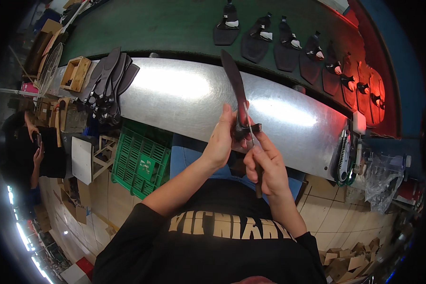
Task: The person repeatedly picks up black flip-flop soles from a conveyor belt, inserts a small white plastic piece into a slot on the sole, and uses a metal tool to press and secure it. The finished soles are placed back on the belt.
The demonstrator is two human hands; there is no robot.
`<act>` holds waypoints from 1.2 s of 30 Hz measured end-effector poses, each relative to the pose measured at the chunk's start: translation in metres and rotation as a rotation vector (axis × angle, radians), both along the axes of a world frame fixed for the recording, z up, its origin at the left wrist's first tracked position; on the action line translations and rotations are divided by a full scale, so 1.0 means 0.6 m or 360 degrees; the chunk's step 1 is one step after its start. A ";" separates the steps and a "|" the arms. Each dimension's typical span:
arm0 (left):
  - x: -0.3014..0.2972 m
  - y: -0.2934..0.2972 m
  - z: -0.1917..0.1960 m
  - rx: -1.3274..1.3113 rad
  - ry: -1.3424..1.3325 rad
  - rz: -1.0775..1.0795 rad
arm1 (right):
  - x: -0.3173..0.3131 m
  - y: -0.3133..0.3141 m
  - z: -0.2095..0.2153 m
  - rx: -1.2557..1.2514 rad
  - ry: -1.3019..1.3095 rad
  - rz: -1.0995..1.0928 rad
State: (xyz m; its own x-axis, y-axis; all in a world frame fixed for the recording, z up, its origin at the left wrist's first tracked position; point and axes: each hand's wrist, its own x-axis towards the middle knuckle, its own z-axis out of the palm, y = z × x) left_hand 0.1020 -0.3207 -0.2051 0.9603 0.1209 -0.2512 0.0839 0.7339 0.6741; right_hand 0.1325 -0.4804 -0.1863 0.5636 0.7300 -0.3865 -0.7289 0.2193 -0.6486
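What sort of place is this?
Probably a footwear workshop: dark sole-shaped pieces lined up on a green belt-like surface, a pile of similar ones on the metal worktop, another piece in the left hand.

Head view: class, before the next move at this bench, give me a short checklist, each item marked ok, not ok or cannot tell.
1. Left hand gripping the dark sole-shaped piece: ok, near its lower end.
2. Right hand holding the thin tool: ok, by its handle.
3. Tool tip touching the piece: cannot tell, they overlap in this view.
4. Pile of dark pieces laid out singly: not ok, they overlap at the left part of the metal table.
5. Leftmost three pieces on the green surface set apart: ok, gaps show between them.
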 end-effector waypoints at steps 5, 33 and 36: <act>-0.004 0.013 0.013 0.0319 0.0102 -0.0168 | 0.012 -0.014 0.002 0.0123 0.0222 -0.0001; -0.020 0.007 0.016 0.0706 -0.0230 0.0047 | -0.010 -0.010 0.020 0.0040 0.0240 -0.0045; -0.021 0.012 0.001 0.0758 -0.0176 0.0071 | 0.004 -0.006 0.017 0.0000 0.0289 -0.0080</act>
